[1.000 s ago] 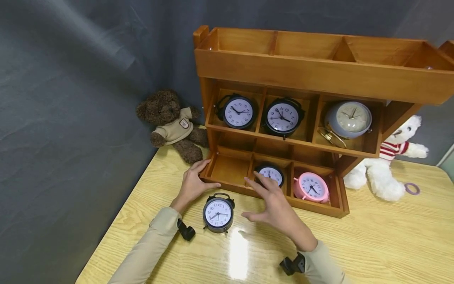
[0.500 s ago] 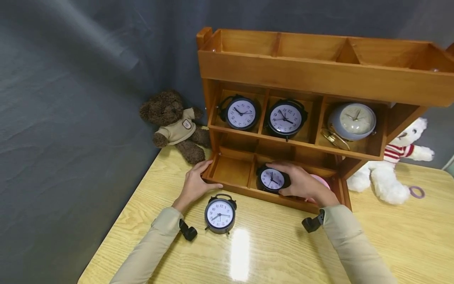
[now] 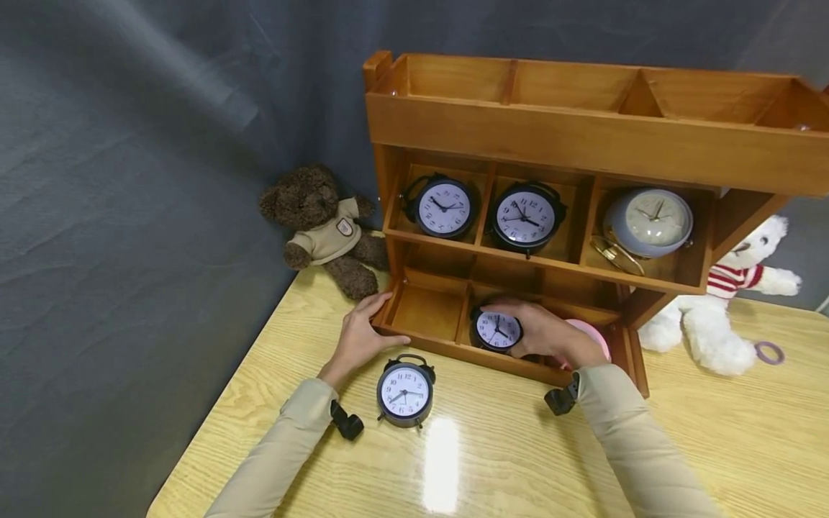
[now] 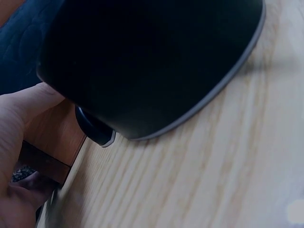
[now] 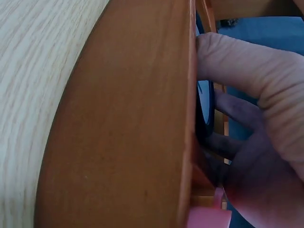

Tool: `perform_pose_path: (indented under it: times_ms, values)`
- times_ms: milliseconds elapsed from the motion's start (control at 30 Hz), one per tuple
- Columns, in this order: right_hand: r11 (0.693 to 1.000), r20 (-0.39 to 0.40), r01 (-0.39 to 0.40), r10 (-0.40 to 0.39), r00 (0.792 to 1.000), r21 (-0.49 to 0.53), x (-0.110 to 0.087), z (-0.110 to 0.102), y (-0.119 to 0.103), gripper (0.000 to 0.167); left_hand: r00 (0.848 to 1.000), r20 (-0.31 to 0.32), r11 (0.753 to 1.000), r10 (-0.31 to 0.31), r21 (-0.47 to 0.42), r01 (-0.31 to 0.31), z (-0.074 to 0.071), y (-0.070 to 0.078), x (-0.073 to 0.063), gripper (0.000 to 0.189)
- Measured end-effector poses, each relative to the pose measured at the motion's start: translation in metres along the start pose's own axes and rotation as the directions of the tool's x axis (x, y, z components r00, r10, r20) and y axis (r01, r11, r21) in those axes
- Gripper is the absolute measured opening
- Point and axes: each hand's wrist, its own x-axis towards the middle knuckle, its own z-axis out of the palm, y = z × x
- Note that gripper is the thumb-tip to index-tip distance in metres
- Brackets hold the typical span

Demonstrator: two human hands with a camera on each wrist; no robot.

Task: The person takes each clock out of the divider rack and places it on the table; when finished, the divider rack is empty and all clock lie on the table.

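My right hand [image 3: 547,337] reaches into the lower middle compartment and grips a small round black alarm clock [image 3: 497,331] by its rim, the white dial facing up. In the right wrist view the thumb lies on the near side of that clock [image 5: 205,107], with fingers behind it. My left hand [image 3: 358,338] holds the lower left corner of the wooden shelf [image 3: 414,334], thumb along the front. Just in front of it, a black twin-bell alarm clock [image 3: 404,392] stands on the table; its dark body fills much of the left wrist view.
A pink alarm clock [image 3: 594,332] sits in the lower right compartment, partly hidden by my right hand. The upper tier bears two black clocks [image 3: 444,208] and a grey-blue clock [image 3: 655,219]. A brown teddy bear [image 3: 327,230] and white bear [image 3: 725,302] flank the shelf.
My right hand has gone from spread fingers in front of the shelf to the right and into the middle compartment, taking hold of the small black clock. My left hand keeps its place.
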Motion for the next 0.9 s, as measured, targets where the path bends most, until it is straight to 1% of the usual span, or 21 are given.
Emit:
perform_pose_path:
  times_ms: [267, 367, 500, 633, 767, 900]
  values:
    - [0.999, -0.048, 0.031, -0.032, 0.998, -0.02, -0.004, -0.003, 0.004, 0.078, 1.0, 0.0, 1.0, 0.006, -0.001, -0.006, 0.004, -0.001, -0.001, 0.09]
    - [1.0, -0.067, 0.018, -0.019, 0.998, -0.016, -0.007, -0.008, 0.0, 0.077, 1.0, 0.0, 1.0, 0.006, -0.001, -0.006, 0.004, -0.001, -0.002, 0.089]
    - [0.999, -0.093, -0.031, 0.029, 0.995, -0.027, -0.012, -0.016, -0.01, 0.079, 1.0, -0.003, 1.0, -0.008, -0.009, 0.008, 0.003, 0.0, -0.002, 0.089]
    - [0.996, -0.142, -0.059, 0.049, 0.989, -0.066, -0.017, -0.021, -0.021, 0.081, 1.0, -0.008, 1.0, -0.003, -0.007, 0.003, 0.001, 0.001, -0.001, 0.089]
    - [0.992, -0.196, -0.049, 0.026, 0.98, -0.115, -0.024, -0.024, -0.033, 0.083, 1.0, -0.016, 1.0, 0.017, -0.003, -0.017, 0.0, 0.001, -0.001, 0.088]
    - [0.985, -0.235, -0.021, -0.02, 0.972, -0.17, -0.033, -0.024, -0.049, 0.082, 1.0, -0.018, 1.0, 0.01, -0.007, -0.01, 0.0, 0.002, -0.001, 0.089]
